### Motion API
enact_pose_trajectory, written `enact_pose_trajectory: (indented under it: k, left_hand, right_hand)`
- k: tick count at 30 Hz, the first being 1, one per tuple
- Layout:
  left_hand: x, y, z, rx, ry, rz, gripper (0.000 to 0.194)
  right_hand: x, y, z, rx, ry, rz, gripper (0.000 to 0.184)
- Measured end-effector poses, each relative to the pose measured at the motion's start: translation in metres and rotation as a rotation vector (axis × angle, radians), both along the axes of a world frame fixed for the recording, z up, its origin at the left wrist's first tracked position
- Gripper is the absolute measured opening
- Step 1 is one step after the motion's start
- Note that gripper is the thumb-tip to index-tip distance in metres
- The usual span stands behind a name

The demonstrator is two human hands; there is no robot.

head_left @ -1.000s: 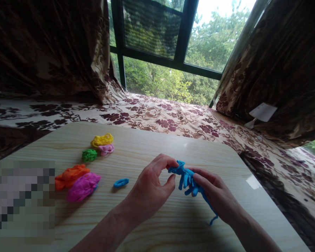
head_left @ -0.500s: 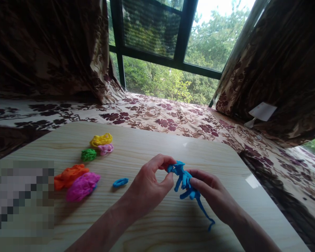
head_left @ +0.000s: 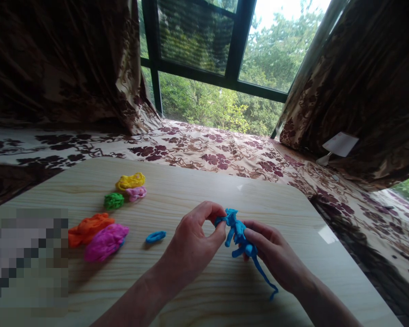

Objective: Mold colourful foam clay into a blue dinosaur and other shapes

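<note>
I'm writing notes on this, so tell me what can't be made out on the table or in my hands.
Head view: parts of the blue figure, covered by the left hand and right hand.
Head view: the extent of the blue patch, hidden by the magenta lump.
Head view: the near edge of the table, cut off by the picture's bottom.
Head view: whatever the pixelated block at left masks.

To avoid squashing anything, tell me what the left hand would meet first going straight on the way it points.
The left hand would first meet the blue, long-tailed, clay-like figure, whose upper end it appears to pinch, though depth there is unclear.
</note>
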State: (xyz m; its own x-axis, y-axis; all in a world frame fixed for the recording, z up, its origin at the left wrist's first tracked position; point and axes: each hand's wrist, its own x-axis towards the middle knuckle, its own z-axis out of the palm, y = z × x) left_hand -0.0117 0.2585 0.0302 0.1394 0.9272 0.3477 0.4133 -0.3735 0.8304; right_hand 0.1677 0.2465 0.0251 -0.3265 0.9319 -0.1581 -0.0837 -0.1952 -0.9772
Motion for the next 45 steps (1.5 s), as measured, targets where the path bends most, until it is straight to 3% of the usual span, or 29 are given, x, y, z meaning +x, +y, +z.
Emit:
enact_pose_trajectory:
  k: [5, 9, 18, 29, 35, 40, 45]
  left_hand:
    - [0.001, 0.0, -0.002, 0.066, 0.063, 0.091, 0.004]
    - [0.002, -0.002, -0.002, 0.086, 0.039, 0.046, 0.006]
    - [0.001, 0.006, -0.01, -0.243, -0.321, -0.095, 0.015]
    - [0.006, 0.002, -0.012, -0.214, -0.325, -0.048, 0.012]
    - [0.004, 0.006, -0.012, -0.345, -0.427, -0.11, 0.012]
    - [0.0, 0.009, -0.012, -0.338, -0.399, -0.094, 0.016]
    - [-0.003, 0.01, -0.01, -0.317, -0.402, -0.075, 0.013]
  right_hand:
    - [-0.004, -0.001, -0.001, 0.033, -0.002, -0.011, 0.03]
    - [-0.005, -0.001, -0.001, 0.033, -0.008, -0.016, 0.03]
    - [-0.002, 0.0, -0.003, 0.086, -0.065, -0.05, 0.029]
    - [-0.003, 0.001, -0.003, 0.152, -0.065, -0.042, 0.029]
    - [0.001, 0.002, -0.006, 0.083, -0.045, -0.049, 0.03]
    - [0.006, 0.003, -0.007, 0.031, 0.023, -0.059, 0.028]
    - [0.013, 0.003, -0.001, 0.018, -0.039, -0.03, 0.025]
